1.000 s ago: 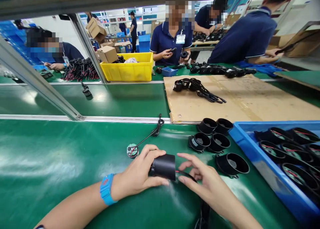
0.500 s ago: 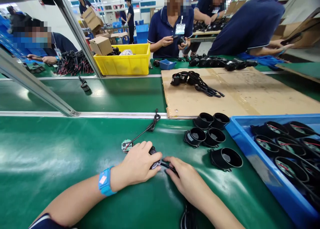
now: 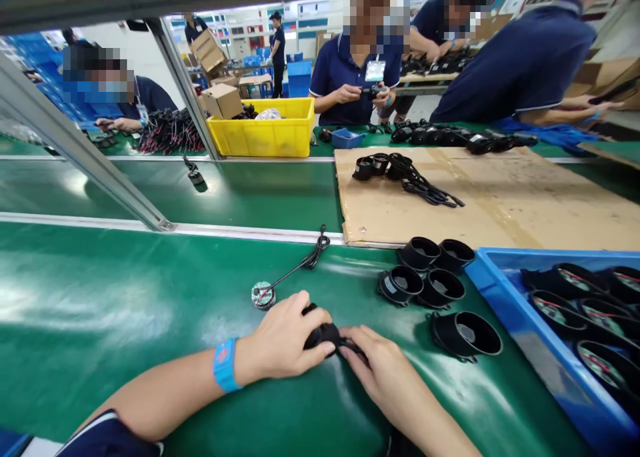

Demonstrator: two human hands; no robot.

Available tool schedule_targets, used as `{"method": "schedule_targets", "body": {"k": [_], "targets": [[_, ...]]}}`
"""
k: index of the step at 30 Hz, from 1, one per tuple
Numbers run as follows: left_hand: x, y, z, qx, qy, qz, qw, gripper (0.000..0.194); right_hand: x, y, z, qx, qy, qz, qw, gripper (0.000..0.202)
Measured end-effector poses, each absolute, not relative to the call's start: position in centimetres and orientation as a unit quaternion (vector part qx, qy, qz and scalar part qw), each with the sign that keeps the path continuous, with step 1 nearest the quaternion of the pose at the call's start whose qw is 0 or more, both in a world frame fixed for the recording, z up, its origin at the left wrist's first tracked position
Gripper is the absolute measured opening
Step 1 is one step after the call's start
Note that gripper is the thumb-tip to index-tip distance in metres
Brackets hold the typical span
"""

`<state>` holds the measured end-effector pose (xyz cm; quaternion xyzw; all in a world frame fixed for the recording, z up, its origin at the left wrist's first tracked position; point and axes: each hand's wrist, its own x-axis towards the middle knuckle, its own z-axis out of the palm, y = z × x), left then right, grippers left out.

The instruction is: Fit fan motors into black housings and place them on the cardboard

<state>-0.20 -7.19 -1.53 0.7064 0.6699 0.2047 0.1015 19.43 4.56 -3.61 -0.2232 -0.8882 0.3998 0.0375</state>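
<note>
My left hand [image 3: 285,337] is wrapped over a black round housing [image 3: 323,334] pressed down on the green bench mat. My right hand [image 3: 380,367] touches the same housing from the right, fingers pinching a black wire that runs off toward me. A blue wristband sits on my left wrist. Just beyond my left hand lies a small round circuit board [image 3: 263,294] with a black cable [image 3: 305,260] trailing away to the back.
Several empty black cup housings [image 3: 435,284] stand to the right. A blue tray [image 3: 500,297] of housings with boards fills the right edge. Cardboard sheet [image 3: 500,197] with wired parts lies behind. Yellow bin [image 3: 265,137], metal frame post [image 3: 75,150] and co-workers are across the belt.
The housing, held on its side a second ago, is now down on the mat under my left hand. My right hand has closed in against it.
</note>
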Motion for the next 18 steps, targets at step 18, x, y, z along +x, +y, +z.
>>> {"method": "schedule_targets", "body": {"k": [18], "targets": [[-1.6,-7.2,-2.0,0.668,0.638,0.373,0.082,0.043,20.8,4.4,-2.2,-0.221,-0.914,0.306,0.149,0.011]]}}
